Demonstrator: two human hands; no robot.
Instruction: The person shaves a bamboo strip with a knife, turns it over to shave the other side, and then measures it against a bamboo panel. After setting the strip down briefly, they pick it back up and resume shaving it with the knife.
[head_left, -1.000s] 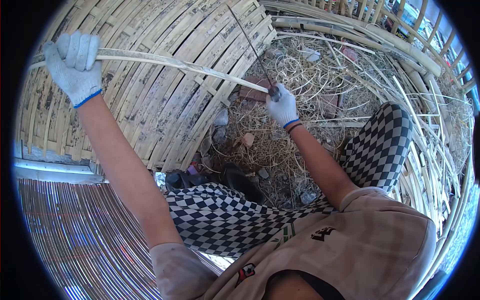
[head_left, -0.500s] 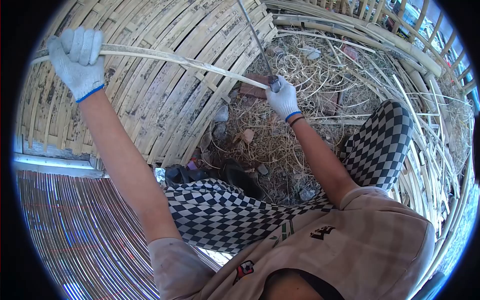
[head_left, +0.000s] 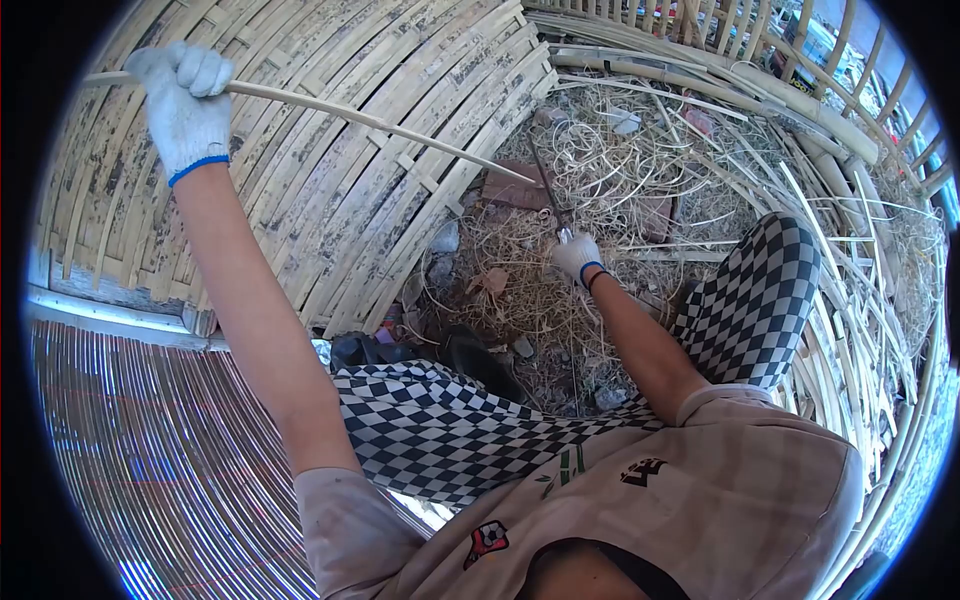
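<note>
My left hand (head_left: 185,110), in a white glove with a blue cuff, is raised at the upper left with its fingers wrapped round a long bamboo strip (head_left: 370,121). The strip slopes down to the right, its free end over a reddish brick (head_left: 512,188). My right hand (head_left: 577,257), gloved the same way, is closed on what looks like a long thin knife (head_left: 545,175). The dark blade points up and away from me, its lower part close by the strip's end. The grip is mostly hidden in the glove.
A woven bamboo panel (head_left: 330,190) curves across the upper left. Pale shavings (head_left: 610,180) and stones litter the ground. Split bamboo strips (head_left: 850,340) lie at the right, near my checkered knee (head_left: 765,290). A bamboo fence (head_left: 890,90) stands at the upper right.
My right hand has moved down toward me with the knife, away from the strip's end it was against. My left hand has shifted slightly right with the strip, which now shows a narrower side.
</note>
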